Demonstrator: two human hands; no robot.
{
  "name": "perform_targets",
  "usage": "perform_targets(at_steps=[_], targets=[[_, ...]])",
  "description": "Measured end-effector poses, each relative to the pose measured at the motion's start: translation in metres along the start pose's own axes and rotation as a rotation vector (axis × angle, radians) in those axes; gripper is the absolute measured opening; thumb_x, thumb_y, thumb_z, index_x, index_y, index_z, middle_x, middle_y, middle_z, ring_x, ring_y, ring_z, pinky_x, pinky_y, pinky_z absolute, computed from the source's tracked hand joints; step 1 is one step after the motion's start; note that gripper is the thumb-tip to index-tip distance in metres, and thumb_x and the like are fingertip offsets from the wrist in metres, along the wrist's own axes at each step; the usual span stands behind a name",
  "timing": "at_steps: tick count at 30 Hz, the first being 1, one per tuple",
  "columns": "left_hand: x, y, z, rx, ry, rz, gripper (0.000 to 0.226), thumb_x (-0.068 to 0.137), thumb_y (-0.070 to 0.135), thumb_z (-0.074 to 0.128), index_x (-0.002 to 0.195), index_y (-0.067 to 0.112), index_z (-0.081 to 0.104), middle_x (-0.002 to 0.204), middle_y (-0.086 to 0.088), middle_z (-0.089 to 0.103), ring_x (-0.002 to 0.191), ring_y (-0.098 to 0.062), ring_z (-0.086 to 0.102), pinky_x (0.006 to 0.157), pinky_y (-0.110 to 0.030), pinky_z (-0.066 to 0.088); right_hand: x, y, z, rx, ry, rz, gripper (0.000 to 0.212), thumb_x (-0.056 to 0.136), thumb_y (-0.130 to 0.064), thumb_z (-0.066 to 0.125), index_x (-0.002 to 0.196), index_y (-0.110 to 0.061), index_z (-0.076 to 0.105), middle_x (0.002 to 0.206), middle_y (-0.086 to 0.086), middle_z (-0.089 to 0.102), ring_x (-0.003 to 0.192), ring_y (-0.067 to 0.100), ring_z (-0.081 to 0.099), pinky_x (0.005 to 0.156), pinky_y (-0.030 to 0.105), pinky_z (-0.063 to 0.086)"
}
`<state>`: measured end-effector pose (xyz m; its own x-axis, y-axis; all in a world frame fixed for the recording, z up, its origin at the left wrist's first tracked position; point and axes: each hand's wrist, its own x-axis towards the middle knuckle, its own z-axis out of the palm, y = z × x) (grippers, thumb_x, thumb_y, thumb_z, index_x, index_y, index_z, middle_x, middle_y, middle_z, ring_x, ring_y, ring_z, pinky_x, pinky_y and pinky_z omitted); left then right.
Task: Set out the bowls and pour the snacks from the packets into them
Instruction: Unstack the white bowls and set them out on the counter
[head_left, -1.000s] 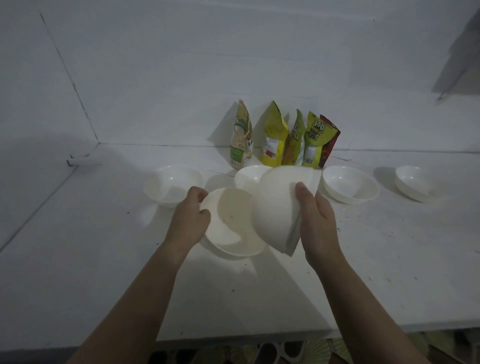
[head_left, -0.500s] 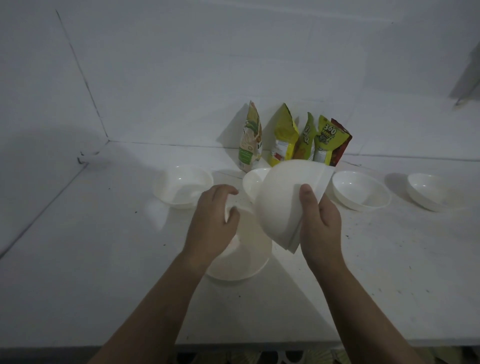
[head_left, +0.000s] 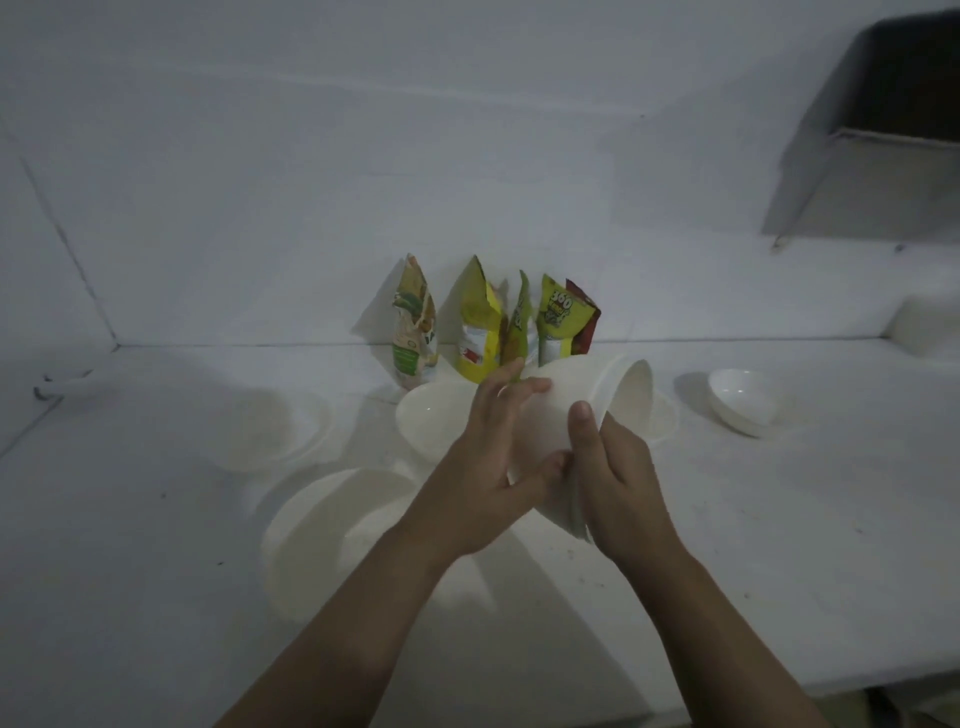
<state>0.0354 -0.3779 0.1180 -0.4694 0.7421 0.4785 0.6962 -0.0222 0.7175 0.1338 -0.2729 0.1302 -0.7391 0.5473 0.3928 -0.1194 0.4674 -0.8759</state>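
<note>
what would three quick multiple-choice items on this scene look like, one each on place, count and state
1. Where do the packets stand?
A. against the back wall
B. at the table's front edge
C. inside a bowl

2. How many packets show?
A. two
B. five
C. eight

3. What state is the stack in?
A. flat on the table
B. held tilted in both hands
C. filled with snacks

Key: 1 A, they stand upright in a row at the wall behind the bowls. 2 B, five tops show side by side. 3 B, the left hand and right hand grip the stack above the table, its opening turned to the right.
</note>
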Motion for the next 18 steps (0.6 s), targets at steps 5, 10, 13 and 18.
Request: perform_targets(at_steps=[5, 10, 13, 18], targets=[[0.022, 0.025, 0.021, 0.021, -0.027, -0.1, 0.062, 0.08, 0.048, 0.061, 0.132, 0.04, 0.028, 0.152, 0.021, 0.009, 0.114, 0.01, 0.036, 0.09, -0.014, 0.043, 0.01, 0.007, -0.034, -0.037, -0.102, 0.013, 0.048, 0.101, -0.057, 0.027, 0.104, -0.029, 0.066, 0.091, -0.021, 0.072, 0.09, 0.001, 0.068, 0.076, 0.013, 0.051], [0.039, 0.038, 0.046, 0.132, -0.129, -0.166, 0.072, 0.07, 0.035, 0.073, 0.116, 0.044, 0.019, 0.139, 0.022, 0.009, 0.114, -0.017, 0.045, 0.088, -0.038, 0.053, 0.01, 0.024, -0.066, -0.036, -0.125, 0.072, 0.043, 0.102, -0.038, 0.036, 0.078, -0.018, 0.064, 0.069, -0.01, 0.068, 0.064, 0.002, 0.062, 0.058, 0.016, 0.047], [0.043, 0.041, 0.063, 0.166, -0.1, -0.153, 0.077, 0.069, 0.03, 0.075, 0.118, 0.042, 0.018, 0.145, 0.013, 0.012, 0.11, -0.023, 0.049, 0.086, -0.038, 0.054, 0.012, 0.038, -0.079, -0.098, -0.147, 0.053, 0.051, 0.105, -0.04, 0.037, 0.08, -0.006, 0.065, 0.071, 0.006, 0.068, 0.065, 0.015, 0.064, 0.057, 0.031, 0.051], [0.052, 0.046, 0.082, 0.223, -0.028, -0.127, 0.073, 0.067, 0.032, 0.076, 0.115, 0.034, 0.02, 0.149, 0.01, 0.013, 0.119, -0.022, 0.043, 0.092, -0.037, 0.05, 0.013, 0.043, -0.101, -0.121, -0.219, -0.016, 0.037, 0.105, -0.031, 0.035, 0.079, -0.024, 0.062, 0.077, -0.009, 0.067, 0.068, 0.004, 0.063, 0.06, 0.012, 0.045]])
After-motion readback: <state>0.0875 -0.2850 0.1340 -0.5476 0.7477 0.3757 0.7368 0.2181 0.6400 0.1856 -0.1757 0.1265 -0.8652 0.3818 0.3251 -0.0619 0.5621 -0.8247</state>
